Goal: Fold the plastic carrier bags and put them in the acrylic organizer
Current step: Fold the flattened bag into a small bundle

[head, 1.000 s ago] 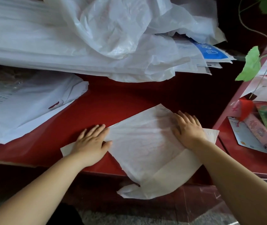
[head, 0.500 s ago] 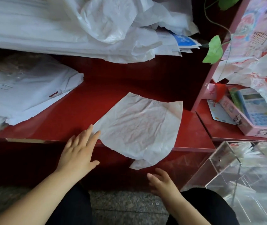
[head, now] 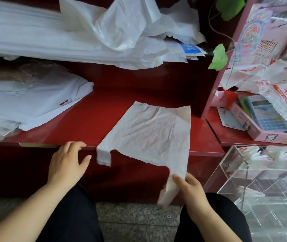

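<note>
Thin, limp bag (head: 149, 131) on counter (head: 87, 123), 2 handles (head: 103, 157) drooping; likely light, slippery. Right hand (head: 190, 191) pinches 1 handle, a sound hold; left hand (head: 67, 161) rests relaxed, empty.

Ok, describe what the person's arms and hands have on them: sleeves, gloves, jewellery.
The left hand and right hand are bare, with no gloves, rings or watch visible. The left forearm and right forearm are uncovered as far as the frame shows, with no cuff in view. Dark trousers cover the legs.
</note>
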`<state>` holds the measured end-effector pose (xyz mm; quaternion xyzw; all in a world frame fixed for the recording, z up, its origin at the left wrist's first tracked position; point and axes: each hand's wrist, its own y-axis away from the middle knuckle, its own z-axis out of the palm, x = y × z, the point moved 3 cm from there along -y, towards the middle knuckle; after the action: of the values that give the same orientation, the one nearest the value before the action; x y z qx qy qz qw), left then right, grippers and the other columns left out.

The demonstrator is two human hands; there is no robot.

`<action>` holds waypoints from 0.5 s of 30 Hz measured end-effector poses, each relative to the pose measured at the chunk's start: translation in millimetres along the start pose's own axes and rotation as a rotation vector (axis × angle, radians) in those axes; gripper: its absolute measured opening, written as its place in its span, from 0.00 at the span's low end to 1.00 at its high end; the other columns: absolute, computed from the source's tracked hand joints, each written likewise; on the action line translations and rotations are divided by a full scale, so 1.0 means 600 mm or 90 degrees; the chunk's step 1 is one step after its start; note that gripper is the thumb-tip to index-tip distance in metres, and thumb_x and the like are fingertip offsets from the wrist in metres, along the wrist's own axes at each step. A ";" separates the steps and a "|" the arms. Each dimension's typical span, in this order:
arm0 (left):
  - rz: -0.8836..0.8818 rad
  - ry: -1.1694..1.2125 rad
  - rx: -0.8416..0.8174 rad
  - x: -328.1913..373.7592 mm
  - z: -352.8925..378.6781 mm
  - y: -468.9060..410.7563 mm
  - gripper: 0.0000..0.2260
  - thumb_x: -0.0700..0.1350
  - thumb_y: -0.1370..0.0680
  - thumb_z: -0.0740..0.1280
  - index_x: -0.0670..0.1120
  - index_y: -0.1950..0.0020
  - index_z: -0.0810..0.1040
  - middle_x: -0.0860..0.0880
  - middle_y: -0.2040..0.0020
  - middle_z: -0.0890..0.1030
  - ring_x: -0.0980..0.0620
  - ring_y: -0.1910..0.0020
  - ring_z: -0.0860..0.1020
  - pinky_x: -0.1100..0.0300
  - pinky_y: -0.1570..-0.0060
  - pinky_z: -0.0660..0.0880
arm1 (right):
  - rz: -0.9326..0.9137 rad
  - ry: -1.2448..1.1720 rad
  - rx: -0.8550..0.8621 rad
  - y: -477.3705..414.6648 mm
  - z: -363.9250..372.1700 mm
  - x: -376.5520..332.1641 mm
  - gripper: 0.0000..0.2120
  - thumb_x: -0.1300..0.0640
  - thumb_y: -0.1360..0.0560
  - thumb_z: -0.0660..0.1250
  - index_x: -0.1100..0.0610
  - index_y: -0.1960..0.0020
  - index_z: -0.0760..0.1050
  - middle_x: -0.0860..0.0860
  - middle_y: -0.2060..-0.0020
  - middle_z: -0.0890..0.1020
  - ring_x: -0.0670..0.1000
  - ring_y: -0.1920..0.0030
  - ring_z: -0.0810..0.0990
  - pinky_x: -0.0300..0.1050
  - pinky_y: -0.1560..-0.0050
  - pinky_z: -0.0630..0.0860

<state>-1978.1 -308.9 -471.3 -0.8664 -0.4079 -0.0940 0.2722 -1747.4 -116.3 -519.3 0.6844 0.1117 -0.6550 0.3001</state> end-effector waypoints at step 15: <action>-0.415 0.691 -0.345 0.093 0.068 0.052 0.06 0.42 0.22 0.62 0.46 0.57 0.76 0.50 0.53 0.79 0.50 0.45 0.74 0.56 0.40 0.62 | -0.075 0.103 -0.070 0.016 -0.095 -0.094 0.18 0.68 0.22 0.52 0.55 0.53 0.80 0.53 0.60 0.84 0.51 0.59 0.80 0.44 0.58 0.74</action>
<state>-1920.6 -266.2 -496.3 -0.5674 -0.4155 -0.6904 0.1694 -1701.3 -78.7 -464.6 0.7099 0.2116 -0.6069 0.2882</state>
